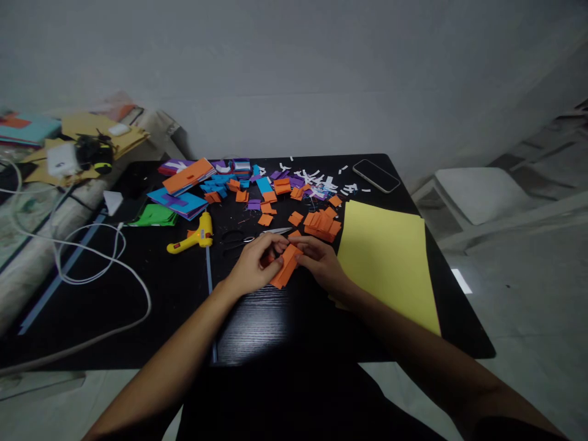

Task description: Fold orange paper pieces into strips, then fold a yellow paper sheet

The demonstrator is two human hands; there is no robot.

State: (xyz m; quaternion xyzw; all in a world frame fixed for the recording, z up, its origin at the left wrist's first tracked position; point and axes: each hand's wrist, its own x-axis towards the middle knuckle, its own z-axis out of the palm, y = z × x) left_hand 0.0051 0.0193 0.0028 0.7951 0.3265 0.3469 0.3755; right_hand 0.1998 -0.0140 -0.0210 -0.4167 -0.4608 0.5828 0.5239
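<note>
Over the middle of the black table, my left hand [258, 263] is closed on the left side of a folded orange paper piece [287, 267]. Opposite it, my right hand [320, 260] pinches the upper right part of the same piece. The paper slants between both thumbs, its lower end pointing toward me. Scissors [248, 239] lie open just beyond my left hand, partly covered by it. A stack of small orange pieces [323, 225] sits beyond my right hand. Some of my fingertips are hidden behind the paper.
A yellow glue gun [199, 235] lies left of the scissors. Yellow sheets [390, 257] lie under my right forearm. Coloured paper stacks [188, 176], white scraps [316, 179] and a phone [376, 176] line the back. A white cable [138, 275] loops at left; a white stool [480, 193] stands right.
</note>
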